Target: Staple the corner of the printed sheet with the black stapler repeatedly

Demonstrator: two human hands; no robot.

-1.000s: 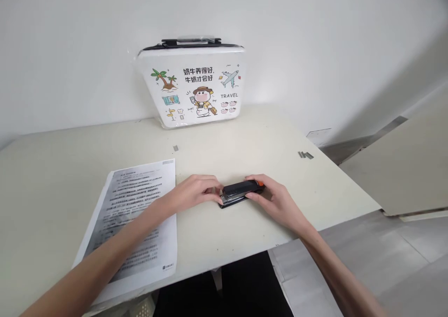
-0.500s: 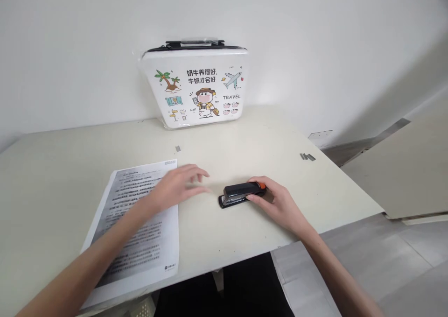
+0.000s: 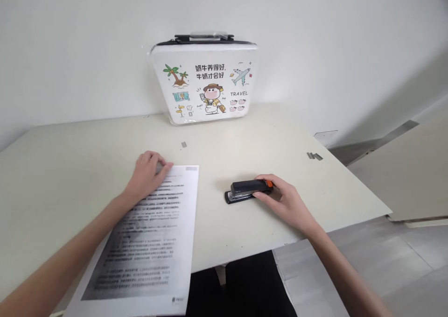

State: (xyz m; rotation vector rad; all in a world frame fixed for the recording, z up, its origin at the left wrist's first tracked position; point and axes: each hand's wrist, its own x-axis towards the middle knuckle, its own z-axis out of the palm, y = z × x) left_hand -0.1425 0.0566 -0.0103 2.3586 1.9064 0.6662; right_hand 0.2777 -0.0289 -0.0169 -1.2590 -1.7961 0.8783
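A printed sheet of paper [image 3: 150, 242] lies at the front left of the table, its near end reaching past the table edge. My left hand [image 3: 149, 170] is closed at its far edge, the thumb on top and the other fingers bent beyond the edge; the fingertips are partly hidden. To the right, a black stapler [image 3: 247, 188] with an orange part at its rear rests on the table, its front end pointing left towards the paper. My right hand [image 3: 283, 198] grips the stapler's rear half, the thumb on the near side and the fingers over the far side.
A white case [image 3: 206, 83] with cartoon prints and a black handle stands against the wall at the back. One small staple strip [image 3: 184, 144] lies in front of it. Several more staple strips [image 3: 314, 156] lie near the table's right edge.
My left hand has drawn back from beside the stapler to the paper's far edge and closed there. The paper has shifted right and nearer to me. My right hand still grips the stapler.
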